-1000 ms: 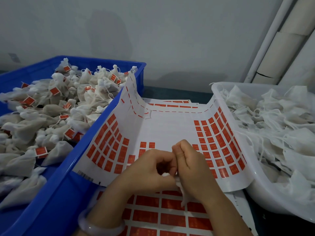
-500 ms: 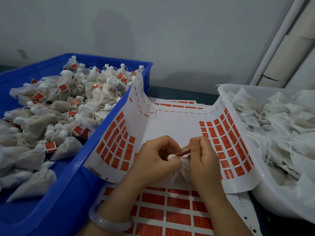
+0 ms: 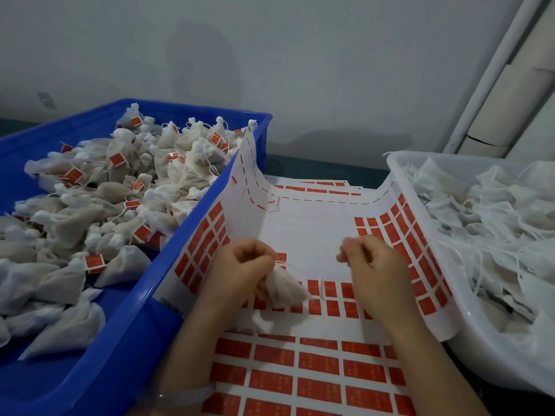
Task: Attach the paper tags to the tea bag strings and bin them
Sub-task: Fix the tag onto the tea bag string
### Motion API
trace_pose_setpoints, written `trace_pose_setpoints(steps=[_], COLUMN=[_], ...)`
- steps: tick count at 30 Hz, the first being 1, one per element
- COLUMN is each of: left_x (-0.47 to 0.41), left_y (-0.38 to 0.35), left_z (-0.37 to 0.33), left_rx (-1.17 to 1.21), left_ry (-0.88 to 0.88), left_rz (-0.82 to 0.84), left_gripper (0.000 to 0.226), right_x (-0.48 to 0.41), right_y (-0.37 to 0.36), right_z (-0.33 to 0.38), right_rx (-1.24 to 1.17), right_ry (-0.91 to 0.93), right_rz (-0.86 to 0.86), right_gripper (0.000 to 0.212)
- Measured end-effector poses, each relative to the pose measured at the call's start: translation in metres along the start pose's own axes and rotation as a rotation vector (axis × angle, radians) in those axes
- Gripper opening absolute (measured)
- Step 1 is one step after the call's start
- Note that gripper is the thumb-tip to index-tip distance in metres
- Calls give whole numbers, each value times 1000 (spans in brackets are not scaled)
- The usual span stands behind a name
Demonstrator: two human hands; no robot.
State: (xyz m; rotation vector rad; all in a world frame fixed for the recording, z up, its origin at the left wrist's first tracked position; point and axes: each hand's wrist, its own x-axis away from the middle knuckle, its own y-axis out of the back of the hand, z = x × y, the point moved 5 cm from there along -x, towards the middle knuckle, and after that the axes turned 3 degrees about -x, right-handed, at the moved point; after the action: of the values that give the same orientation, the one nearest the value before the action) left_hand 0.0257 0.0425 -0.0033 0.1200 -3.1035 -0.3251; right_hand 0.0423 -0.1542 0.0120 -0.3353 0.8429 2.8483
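My left hand (image 3: 243,267) grips a white tea bag (image 3: 283,288) by its gathered top, over the sheet of red paper tags (image 3: 300,232). The bag's body hangs out to the right of my fist, and a small red tag (image 3: 280,257) shows by my fingers. My right hand (image 3: 371,265) is apart from it to the right, fingers curled, fingertips blurred; nothing is visible in it. The blue bin (image 3: 144,319) at left holds several tagged tea bags (image 3: 99,211). The white tub (image 3: 468,331) at right holds untagged bags (image 3: 486,223).
A second tag sheet (image 3: 315,373) lies under my forearms. The upper sheet curls up against both containers. A grey wall is behind, with pale pipes or tubes (image 3: 504,94) leaning at the right. A pale bangle (image 3: 186,396) is on my left wrist.
My hands were pressed together over the bag; now they have parted. The right hand moved right and let go, while the left keeps the bag.
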Motion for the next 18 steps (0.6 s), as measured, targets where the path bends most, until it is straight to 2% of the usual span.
trace_pose_setpoints(steps=[1,3,5,8,12,16,18], left_x=[-2,-2,0,1,0,2,3], left_y=[2,5,5,5,8,9,9], left_z=[3,8,9,7,3,-3,-1], left_rx=[-31,-152,-238,-270,-101,71,161], left_ry=[42,87,90,42,15,-47,-24], left_rz=[-68,-167,-201,-220,-264,-251,-200], left_gripper=[20,18,21,23,21,25,30], right_x=[-4,-14,-28,-39,-34,-35,-35], right_y=[-10,-32,-53,-81,-95,-90,-88], right_z=[3,15,27,23,-1,-5,-5], right_rx=[9,22,46,142,295,207,180], right_ry=[1,27,48,-4,35,49,45], right_rz=[72,182,236,260,258,315,363], right_gripper=[10,20,28,30,28,21,19])
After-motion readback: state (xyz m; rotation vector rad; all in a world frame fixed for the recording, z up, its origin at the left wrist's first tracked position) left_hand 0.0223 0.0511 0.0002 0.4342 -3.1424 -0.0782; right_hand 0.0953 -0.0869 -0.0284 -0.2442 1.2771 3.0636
